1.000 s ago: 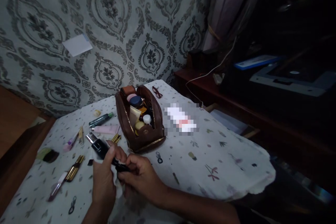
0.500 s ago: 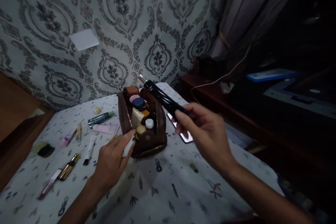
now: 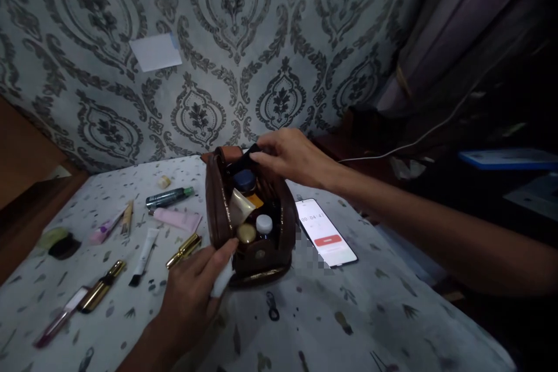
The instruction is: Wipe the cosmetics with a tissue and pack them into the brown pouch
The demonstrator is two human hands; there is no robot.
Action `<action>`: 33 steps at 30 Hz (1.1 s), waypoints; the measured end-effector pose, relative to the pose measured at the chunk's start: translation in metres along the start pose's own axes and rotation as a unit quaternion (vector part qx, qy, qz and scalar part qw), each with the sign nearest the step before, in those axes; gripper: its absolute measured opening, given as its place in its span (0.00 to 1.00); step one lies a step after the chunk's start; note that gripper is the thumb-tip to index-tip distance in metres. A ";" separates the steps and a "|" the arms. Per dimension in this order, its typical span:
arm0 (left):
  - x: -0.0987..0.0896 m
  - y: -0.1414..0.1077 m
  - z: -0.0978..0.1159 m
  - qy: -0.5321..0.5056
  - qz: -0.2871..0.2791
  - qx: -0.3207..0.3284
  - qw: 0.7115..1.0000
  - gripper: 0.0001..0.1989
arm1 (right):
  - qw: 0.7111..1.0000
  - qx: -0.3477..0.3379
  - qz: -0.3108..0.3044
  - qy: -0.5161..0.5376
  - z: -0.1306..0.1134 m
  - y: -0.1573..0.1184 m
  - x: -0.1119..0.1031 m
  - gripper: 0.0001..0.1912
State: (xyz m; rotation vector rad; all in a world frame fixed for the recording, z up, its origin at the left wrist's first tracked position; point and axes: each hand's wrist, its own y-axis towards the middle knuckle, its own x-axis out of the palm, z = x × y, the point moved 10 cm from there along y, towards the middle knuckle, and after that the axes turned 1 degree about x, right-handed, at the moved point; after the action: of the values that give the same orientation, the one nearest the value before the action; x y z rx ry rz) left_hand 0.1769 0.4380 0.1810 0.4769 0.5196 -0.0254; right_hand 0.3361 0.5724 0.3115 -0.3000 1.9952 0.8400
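An open brown pouch stands on the patterned cloth, filled with a white-capped bottle, a cream tube, a dark blue round item and other cosmetics. At its far end, my right hand is closed on a black cylindrical item, whose far tip is down inside the pouch. My left hand is by the pouch's near left corner, closed around a small white item, with its fingertips touching the pouch edge.
Left of the pouch lie a pink tube, a green-capped bottle, a gold tube, a white tube and several other cosmetics. A lit phone lies to the right. Patterned wall rises behind.
My right hand has moved forward and left, taking the black item from above the pouch to inside its far end. The view has shifted slightly; the phone is now uncovered.
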 end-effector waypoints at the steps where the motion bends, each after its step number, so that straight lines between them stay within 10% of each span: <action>1: 0.001 0.001 0.007 0.029 -0.005 0.030 0.999 0.25 | 1.000 0.000 -0.023 -0.008 -0.001 0.007 0.008 0.14; 15: 0.022 -0.010 0.027 0.257 -0.082 0.199 0.942 0.35 | 0.972 -0.003 -0.208 -0.113 0.008 0.063 0.110 0.08; 33: 0.007 -0.018 0.038 0.249 -0.040 0.221 0.942 0.28 | 0.981 0.079 -0.167 -0.061 0.026 0.054 0.088 0.13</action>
State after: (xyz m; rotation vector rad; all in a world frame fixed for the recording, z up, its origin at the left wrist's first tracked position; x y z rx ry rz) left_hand 0.1979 0.4054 0.1989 0.9126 1.0410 -0.1040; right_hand 0.2776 0.6401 0.2533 -0.4644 1.8187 0.4742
